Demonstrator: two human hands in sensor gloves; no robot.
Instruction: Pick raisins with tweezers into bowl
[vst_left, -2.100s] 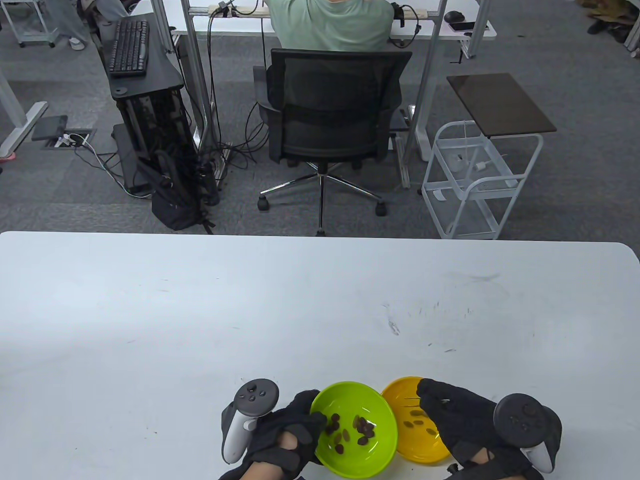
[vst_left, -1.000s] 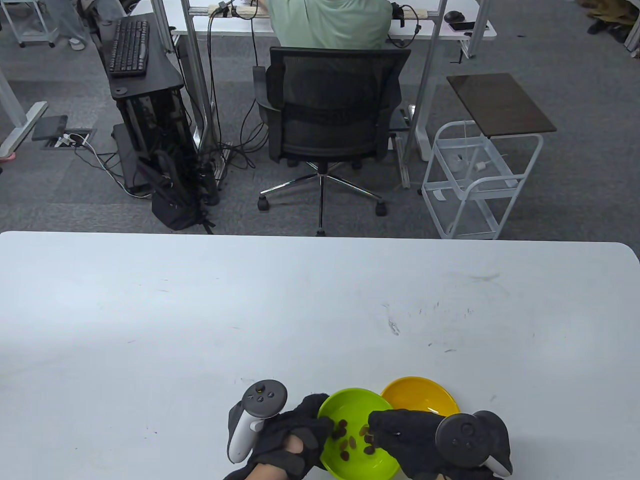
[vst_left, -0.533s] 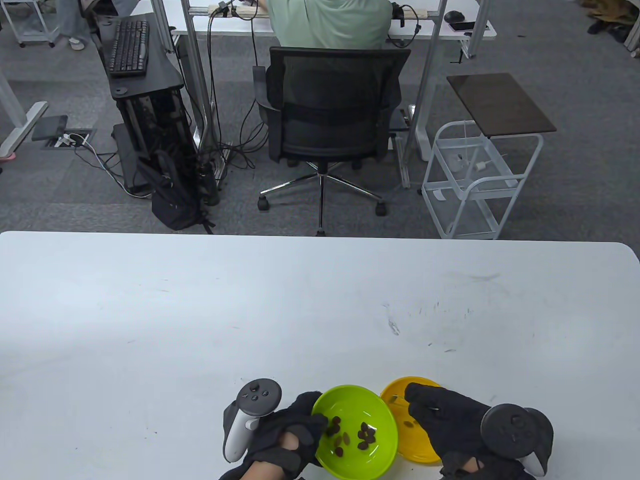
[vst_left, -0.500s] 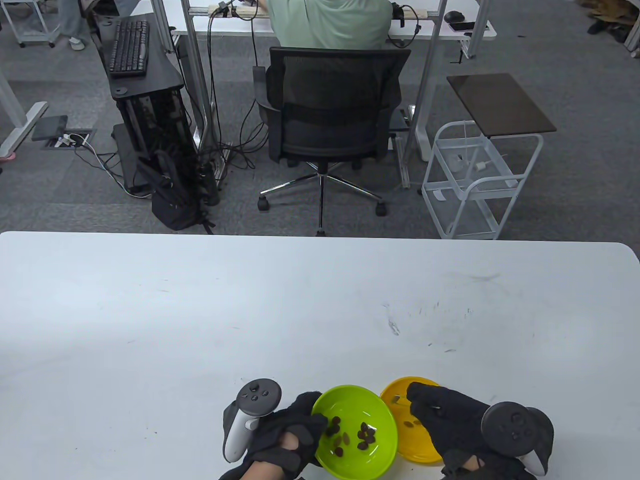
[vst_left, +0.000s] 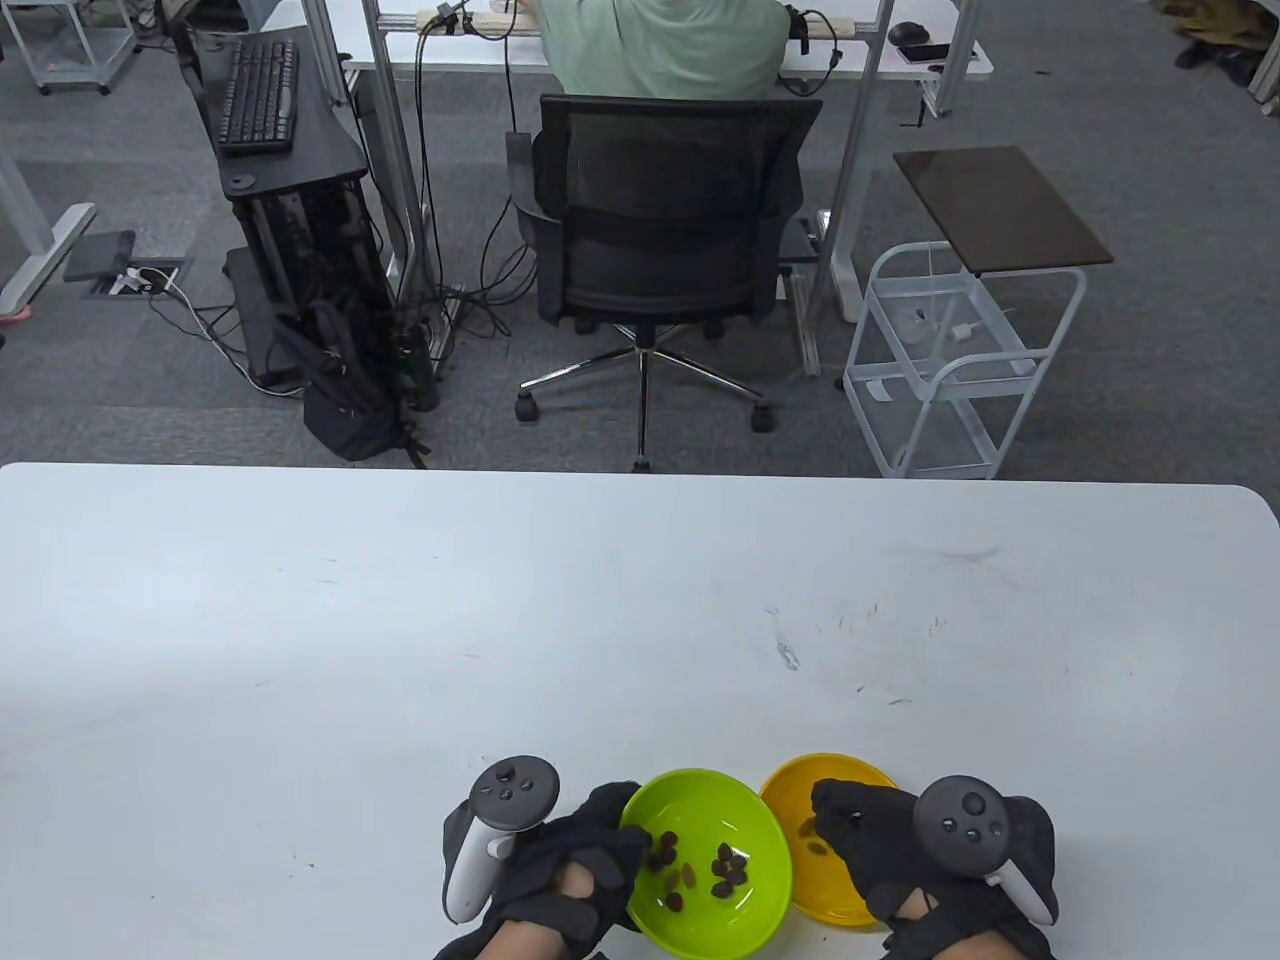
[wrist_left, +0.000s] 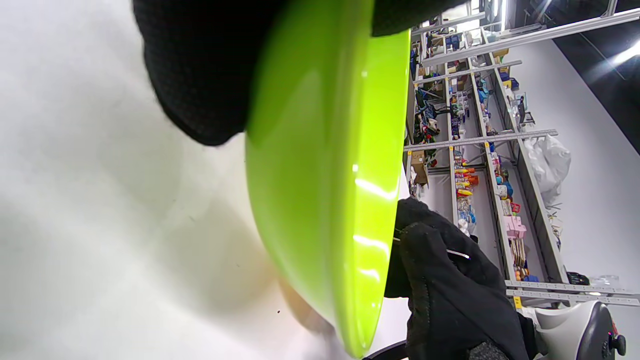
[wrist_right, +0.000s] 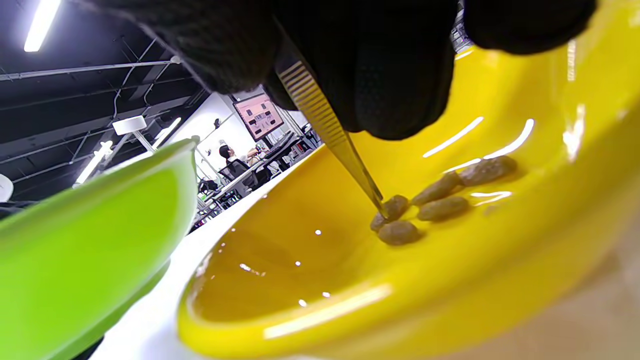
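A green bowl (vst_left: 735, 925) with several raisins (vst_left: 730, 868) stands at the table's near edge; my left hand (vst_left: 570, 880) grips its left rim, and its outer wall shows in the left wrist view (wrist_left: 320, 175). A yellow bowl (vst_left: 800, 790) sits to its right. My right hand (vst_left: 880, 840) is over the yellow bowl and holds metal tweezers (wrist_right: 330, 130). In the right wrist view the tweezer tips touch one of several raisins (wrist_right: 395, 207) on the floor of the yellow bowl (wrist_right: 280, 310).
The two bowls sit side by side, close to touching. The white table (vst_left: 600, 620) stretches far and to both sides. An office chair (vst_left: 665, 230) and a white cart (vst_left: 950, 370) stand beyond the far edge.
My right hand went from the yellow bowl over to the green bowl, then back to the yellow bowl, and has now lowered the tweezers to the raisins there. The left hand stayed on the green bowl.
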